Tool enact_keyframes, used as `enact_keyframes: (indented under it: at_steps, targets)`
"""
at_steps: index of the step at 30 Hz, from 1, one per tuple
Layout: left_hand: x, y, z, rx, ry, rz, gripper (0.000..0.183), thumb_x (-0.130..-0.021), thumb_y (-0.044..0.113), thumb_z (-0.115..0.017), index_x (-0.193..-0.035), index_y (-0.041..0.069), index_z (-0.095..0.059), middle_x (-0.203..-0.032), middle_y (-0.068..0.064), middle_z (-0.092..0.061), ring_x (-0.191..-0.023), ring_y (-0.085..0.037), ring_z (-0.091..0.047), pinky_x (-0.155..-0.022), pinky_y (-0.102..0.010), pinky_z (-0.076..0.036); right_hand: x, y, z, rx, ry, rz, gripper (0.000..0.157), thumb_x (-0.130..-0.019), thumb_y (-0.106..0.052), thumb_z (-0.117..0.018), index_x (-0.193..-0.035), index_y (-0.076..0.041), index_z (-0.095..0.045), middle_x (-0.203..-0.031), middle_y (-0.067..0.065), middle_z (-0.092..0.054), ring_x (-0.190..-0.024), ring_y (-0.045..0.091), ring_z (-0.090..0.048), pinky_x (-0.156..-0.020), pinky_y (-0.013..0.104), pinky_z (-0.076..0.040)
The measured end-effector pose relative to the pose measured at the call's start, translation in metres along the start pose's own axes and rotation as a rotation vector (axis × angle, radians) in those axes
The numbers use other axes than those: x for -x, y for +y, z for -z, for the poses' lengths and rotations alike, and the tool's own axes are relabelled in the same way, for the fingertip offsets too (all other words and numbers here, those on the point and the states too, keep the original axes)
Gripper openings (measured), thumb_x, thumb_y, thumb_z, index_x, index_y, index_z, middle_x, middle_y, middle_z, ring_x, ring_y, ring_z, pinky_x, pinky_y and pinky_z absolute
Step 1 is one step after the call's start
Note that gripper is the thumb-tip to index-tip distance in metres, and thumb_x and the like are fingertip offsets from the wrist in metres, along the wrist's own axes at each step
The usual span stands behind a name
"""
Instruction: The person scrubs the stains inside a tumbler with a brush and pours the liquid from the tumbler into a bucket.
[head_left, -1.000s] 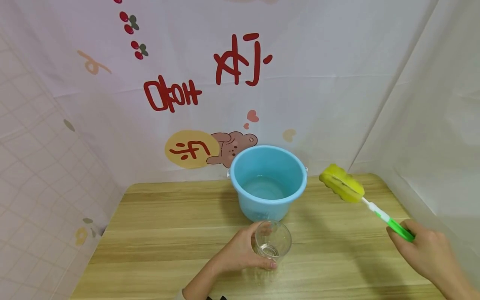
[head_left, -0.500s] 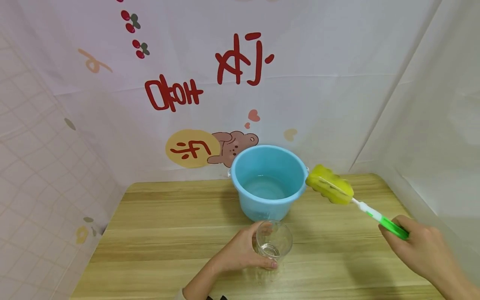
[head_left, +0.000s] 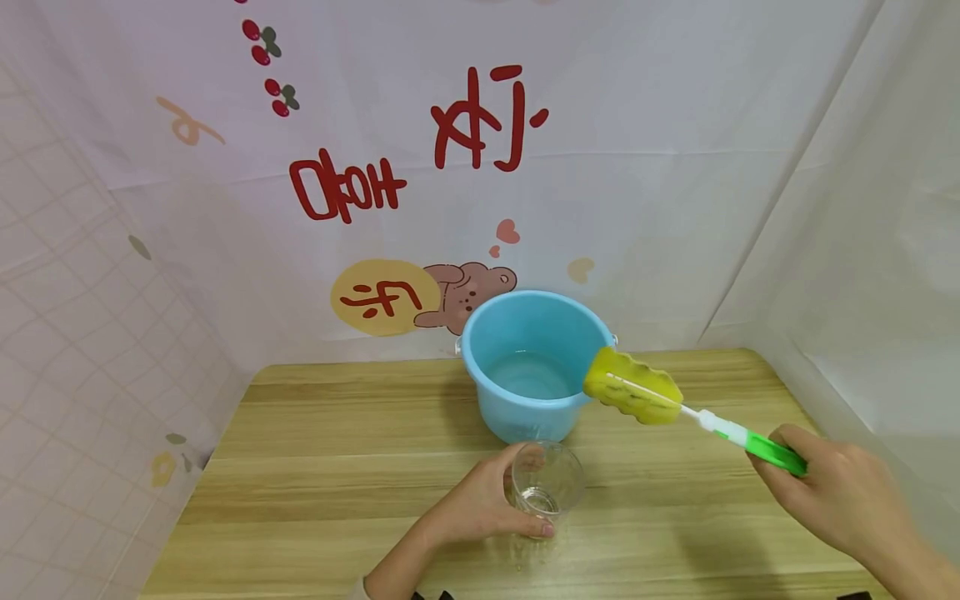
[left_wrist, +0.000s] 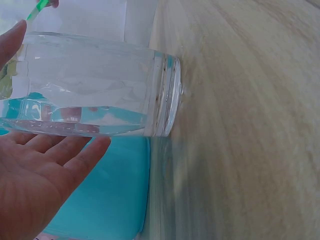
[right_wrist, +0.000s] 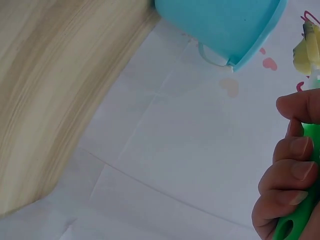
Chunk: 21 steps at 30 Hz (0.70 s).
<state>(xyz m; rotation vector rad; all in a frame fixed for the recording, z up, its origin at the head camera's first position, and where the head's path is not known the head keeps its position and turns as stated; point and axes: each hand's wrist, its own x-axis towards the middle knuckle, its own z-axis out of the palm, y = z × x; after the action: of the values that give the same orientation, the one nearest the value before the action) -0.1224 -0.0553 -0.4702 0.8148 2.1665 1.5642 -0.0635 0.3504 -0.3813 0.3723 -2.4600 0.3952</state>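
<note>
My left hand (head_left: 483, 502) grips a clear drinking glass (head_left: 566, 483) from its left side, thumb at the near side and fingers behind. In the left wrist view the thick base of the glass (left_wrist: 167, 95) is right at the tabletop. My right hand (head_left: 840, 487) holds a sponge bottle brush by its green handle (head_left: 776, 454), fingers curled round it in the right wrist view (right_wrist: 290, 175). The brush's yellow sponge head (head_left: 633, 387) is up in the air and overlaps the right rim of the blue bucket in the head view.
The light blue bucket (head_left: 491, 408) stands at the back of the wooden table (head_left: 322, 483), just behind the glass, with water in it. White printed cloth (head_left: 660, 208) hangs behind the table and along both sides.
My right hand has moved the bottle brush leftward and slightly toward me, bringing its sponge head from right of the bucket to its rim. The left hand and glass stay put.
</note>
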Motion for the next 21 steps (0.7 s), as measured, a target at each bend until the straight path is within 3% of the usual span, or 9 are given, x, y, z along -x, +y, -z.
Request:
enact_keyframes:
  at_steps: [4, 10, 21]
  targets:
    - [0.0, -0.001, 0.0, -0.005, 0.0, 0.004, 0.086, -0.077, 0.037, -0.096, -0.151, 0.029, -0.051, -0.145, 0.006, -0.058, -0.136, -0.012, -0.052, -0.113, -0.04, -0.042, -0.004, -0.003, 0.0, 0.019, 0.006, 0.055, 0.032, -0.086, -0.02, -0.068, -0.071, -0.031, -0.042, -0.062, -0.027, -0.023, -0.054, -0.01, -0.019, -0.046, 0.019, -0.016]
    - [0.0, -0.001, -0.001, -0.023, 0.005, -0.003, 0.087, -0.076, 0.039, -0.096, -0.15, 0.026, -0.051, -0.145, 0.007, -0.059, -0.135, -0.012, -0.052, -0.114, -0.04, -0.042, -0.009, -0.005, -0.003, 0.036, 0.036, 0.152, 0.028, -0.095, -0.042, -0.051, -0.07, -0.031, -0.042, -0.063, -0.027, -0.021, -0.055, -0.011, -0.016, -0.046, 0.016, -0.014]
    - [0.0, -0.001, -0.002, -0.031, 0.007, -0.016, 0.084, -0.077, 0.034, -0.096, -0.148, 0.026, -0.053, -0.143, 0.005, -0.06, -0.134, -0.013, -0.053, -0.113, -0.041, -0.043, -0.017, -0.013, -0.002, 0.057, 0.056, 0.229, 0.023, -0.092, -0.039, -0.046, -0.07, -0.03, -0.05, -0.063, -0.029, -0.024, -0.054, -0.011, -0.016, -0.044, 0.016, -0.015]
